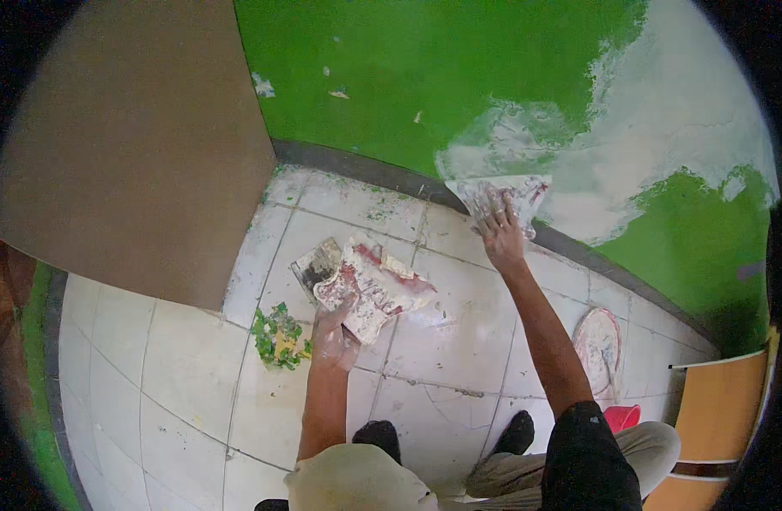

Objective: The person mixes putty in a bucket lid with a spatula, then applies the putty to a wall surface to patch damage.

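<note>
Press the putty-smeared spreader point(474, 192) evenly at the foot of the green wall point(357, 77), held by the right hand point(502, 237) with fingers splayed over its back, feathering into the white patch point(578, 166). Keep the putty-loaded plate point(378, 288) level, gripped at its near edge by the left hand point(332, 334). Hidden: left fingertips underneath; unclear: spreader-edge contact.

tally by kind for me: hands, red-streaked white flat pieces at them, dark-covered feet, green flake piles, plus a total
Hands: 2 (left hand, right hand)
Red-streaked white flat pieces: 2
Dark-covered feet: 2
Green flake piles: 1
Total: 7
</note>
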`<state>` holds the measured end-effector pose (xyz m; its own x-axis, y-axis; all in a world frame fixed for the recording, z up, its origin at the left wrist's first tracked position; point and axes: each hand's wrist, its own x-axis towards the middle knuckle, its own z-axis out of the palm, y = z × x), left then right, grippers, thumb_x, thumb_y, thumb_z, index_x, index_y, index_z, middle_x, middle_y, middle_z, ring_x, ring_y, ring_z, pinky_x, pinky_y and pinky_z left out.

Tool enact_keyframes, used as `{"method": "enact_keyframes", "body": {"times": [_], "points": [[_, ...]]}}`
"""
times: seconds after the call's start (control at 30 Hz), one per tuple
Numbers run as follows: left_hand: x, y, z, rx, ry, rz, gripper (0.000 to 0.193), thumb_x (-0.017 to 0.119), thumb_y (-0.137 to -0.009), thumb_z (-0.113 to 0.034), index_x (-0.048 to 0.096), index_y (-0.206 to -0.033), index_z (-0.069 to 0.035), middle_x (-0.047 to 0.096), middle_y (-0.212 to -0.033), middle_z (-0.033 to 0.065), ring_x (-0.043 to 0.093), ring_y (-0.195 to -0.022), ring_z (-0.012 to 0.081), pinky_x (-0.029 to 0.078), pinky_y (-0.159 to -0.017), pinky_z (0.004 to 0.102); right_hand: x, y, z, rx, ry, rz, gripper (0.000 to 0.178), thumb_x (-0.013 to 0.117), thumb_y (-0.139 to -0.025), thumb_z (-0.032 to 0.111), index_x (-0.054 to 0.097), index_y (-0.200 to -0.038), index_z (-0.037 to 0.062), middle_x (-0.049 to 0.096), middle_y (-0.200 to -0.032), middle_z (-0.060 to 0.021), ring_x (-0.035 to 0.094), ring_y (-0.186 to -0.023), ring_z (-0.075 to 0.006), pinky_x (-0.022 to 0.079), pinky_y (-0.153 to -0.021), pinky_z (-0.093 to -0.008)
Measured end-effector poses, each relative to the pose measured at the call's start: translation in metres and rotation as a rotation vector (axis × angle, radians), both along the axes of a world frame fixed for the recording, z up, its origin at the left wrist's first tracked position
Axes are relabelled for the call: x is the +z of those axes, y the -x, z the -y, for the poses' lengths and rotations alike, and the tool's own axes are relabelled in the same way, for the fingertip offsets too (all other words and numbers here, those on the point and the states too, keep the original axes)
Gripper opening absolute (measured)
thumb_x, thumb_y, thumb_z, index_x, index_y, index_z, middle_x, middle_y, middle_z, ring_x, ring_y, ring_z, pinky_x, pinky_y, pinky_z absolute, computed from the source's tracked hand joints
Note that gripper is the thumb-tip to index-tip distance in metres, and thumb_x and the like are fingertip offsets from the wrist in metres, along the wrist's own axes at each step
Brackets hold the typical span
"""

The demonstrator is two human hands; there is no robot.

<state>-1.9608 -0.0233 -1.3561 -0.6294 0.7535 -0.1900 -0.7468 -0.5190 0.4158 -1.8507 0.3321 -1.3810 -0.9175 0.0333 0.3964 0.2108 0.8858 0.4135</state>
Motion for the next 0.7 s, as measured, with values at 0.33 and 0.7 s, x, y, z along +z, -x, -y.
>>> {"method": "enact_keyframes", "body": {"times": [0.33,0.7], "points": [[0.013,-0.007,0.012,0.008,-0.039,-0.014,0.073,0.066,-0.083,-0.011,0.031,-0.145,0.001,0.046,-0.141,0.0208,0.048,-0.129,0.0370,0.043,-0.107,0.0550,0.033,-0.033,0.066,-0.322,0.687,-1.109,0.039,0.050,-0.075,-0.014,0.067,-0.108,-0.0038,0.070,-0.099,-0.0131,0.066,-0.083,-0.0199,0.052,-0.072,-0.0322],[-0.030,0.012,0.030,0.310,0.206,0.087,0.050,0.057,-0.086,-0.008,0.045,-0.132,0.007,0.058,-0.126,0.0205,0.060,-0.113,0.0338,0.052,-0.099,0.0451,0.005,0.175,0.066,-0.594,1.332,-1.506,0.023,0.057,-0.081,-0.004,0.061,-0.102,-0.0123,0.065,-0.090,-0.0165,0.060,-0.083,-0.0187,0.047,-0.073,-0.0294]]}}
